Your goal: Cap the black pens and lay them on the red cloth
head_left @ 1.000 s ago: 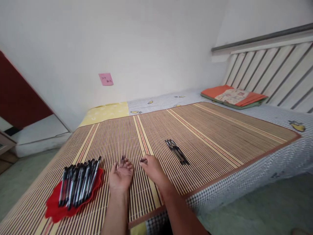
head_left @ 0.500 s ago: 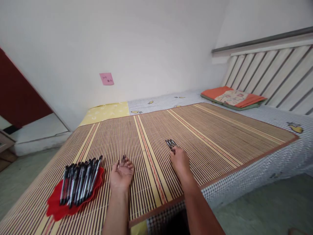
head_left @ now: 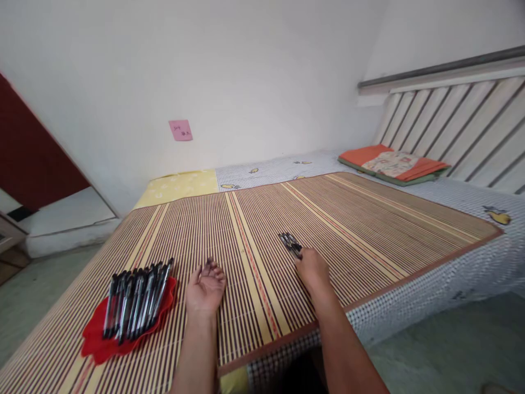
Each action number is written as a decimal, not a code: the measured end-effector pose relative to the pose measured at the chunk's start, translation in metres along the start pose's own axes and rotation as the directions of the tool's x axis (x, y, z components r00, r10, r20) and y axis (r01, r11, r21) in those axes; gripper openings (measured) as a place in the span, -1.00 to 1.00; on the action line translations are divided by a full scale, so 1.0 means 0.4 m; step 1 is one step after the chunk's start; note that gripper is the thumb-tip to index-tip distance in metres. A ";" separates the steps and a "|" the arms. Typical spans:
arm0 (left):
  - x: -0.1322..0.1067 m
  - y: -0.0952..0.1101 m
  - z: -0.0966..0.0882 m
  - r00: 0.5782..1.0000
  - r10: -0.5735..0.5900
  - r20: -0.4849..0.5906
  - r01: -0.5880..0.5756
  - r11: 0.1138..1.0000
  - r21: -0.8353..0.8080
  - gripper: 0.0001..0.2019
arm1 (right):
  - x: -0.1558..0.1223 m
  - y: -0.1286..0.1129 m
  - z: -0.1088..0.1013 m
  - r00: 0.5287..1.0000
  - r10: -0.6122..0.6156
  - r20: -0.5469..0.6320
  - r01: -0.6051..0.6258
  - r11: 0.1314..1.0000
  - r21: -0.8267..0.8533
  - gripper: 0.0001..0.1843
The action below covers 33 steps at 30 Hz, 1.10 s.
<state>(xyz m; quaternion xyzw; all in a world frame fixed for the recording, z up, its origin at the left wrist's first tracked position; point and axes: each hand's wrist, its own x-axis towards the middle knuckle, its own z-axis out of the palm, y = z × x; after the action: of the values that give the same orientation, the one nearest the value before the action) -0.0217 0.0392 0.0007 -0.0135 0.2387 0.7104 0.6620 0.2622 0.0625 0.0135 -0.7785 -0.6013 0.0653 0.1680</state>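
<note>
The pens [head_left: 291,244] right of the red plate [head_left: 93,332] look light, stiff, slick, best pinched mid-barrel; I can't tell whether the right hand [head_left: 313,269] grips them.

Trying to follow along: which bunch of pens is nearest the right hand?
The smaller bunch, lying directly on the striped mat; the larger bunch rests on the red scalloped piece.

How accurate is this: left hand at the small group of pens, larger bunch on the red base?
Wrong hand: the head view shows the right hand at the small group of pens. The larger bunch does sit on the red base.
</note>
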 end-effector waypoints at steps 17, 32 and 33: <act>-0.017 -0.108 0.031 0.993 -0.007 0.117 -0.076 0.719 0.691 -0.79 | -0.063 -0.147 0.051 0.970 -0.225 0.098 0.141 0.839 0.525 -0.91; -0.011 -0.111 0.023 0.982 0.145 0.122 -0.189 0.706 0.682 -0.63 | -0.011 -0.045 -0.004 0.991 -0.040 -0.125 0.066 0.975 0.211 -0.66; -0.010 -0.113 0.022 0.982 0.144 0.122 -0.189 0.714 0.675 -0.63 | -0.007 -0.031 -0.001 0.990 -0.030 -0.136 0.051 0.986 0.158 -0.65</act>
<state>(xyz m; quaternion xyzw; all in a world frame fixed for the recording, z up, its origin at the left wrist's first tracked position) 0.0243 0.0393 -0.0047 0.2737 0.4632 0.6295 0.5606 0.2500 0.0624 0.0180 -0.7525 -0.5973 0.0583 0.2713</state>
